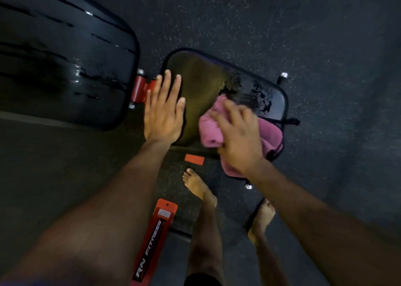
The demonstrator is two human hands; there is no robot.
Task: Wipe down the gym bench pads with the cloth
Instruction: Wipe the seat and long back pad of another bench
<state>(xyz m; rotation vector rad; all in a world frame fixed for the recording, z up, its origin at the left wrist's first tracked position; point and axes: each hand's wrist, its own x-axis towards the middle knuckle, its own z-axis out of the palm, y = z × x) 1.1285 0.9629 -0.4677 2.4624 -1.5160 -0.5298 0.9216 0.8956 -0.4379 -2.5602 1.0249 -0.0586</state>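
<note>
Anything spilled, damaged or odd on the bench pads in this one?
Wet patches and droplets sit on the small pad just beyond the pink cloth, and streaks on the big pad, likely cleaning liquid not yet wiped. No damage shows.

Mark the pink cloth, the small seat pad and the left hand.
pink cloth [211, 131]: head view, bunched left fold.
small seat pad [201, 86]: head view, dry middle.
left hand [163, 114]: head view, back of hand.

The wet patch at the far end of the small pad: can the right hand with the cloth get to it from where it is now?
Probably yes. The right hand presses the pink cloth on the small pad right beside the wet patch, and nothing lies between them. The left hand rests flat at the pad's other end.
</note>
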